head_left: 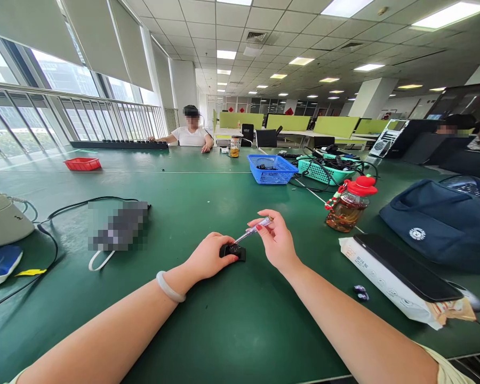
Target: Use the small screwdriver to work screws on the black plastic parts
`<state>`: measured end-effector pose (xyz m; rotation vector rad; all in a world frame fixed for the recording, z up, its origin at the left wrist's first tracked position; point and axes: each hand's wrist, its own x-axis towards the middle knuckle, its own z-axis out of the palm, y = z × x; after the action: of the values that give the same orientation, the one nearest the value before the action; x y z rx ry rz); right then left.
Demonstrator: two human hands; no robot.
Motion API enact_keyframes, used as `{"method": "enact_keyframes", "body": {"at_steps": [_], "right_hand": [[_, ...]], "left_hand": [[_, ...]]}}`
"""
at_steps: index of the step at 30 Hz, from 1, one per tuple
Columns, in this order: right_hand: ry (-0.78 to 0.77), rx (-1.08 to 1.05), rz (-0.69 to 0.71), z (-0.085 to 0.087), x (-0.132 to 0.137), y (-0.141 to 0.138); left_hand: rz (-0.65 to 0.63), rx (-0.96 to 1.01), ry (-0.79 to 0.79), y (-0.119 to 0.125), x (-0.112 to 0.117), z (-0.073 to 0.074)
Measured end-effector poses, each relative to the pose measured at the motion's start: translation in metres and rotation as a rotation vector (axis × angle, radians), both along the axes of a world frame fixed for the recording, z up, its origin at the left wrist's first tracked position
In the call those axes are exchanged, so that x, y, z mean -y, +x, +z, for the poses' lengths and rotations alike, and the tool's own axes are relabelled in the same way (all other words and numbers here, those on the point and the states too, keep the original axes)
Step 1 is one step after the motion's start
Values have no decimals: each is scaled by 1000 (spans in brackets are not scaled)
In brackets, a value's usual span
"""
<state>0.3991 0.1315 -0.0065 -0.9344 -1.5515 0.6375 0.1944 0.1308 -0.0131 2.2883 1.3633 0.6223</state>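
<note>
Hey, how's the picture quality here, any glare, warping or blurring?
Head view: ceiling lights and windows look very bright; head view: a pale sheen on the green table, far left; head view: wide-angle stretch, the railing splaying outward; head view: pixelation hides one item; head view: screwdriver fairly sharp, but the black part's detail too small to read.

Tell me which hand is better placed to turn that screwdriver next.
Probably the right hand: it holds the screwdriver, tip down towards the small black part, which the left hand holds on the green table.
</note>
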Motion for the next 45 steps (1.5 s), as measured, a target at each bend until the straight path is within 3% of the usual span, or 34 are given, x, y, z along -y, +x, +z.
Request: {"method": "enact_keyframes", "body": {"at_steps": [9,45], "right_hand": [[-18,-18,33,1,0,0],[0,27,-51,0,-3,1]], "left_hand": [[-7,-5,-8,0,1,1],[-10,-1,15,-1,-1,-2]]}}
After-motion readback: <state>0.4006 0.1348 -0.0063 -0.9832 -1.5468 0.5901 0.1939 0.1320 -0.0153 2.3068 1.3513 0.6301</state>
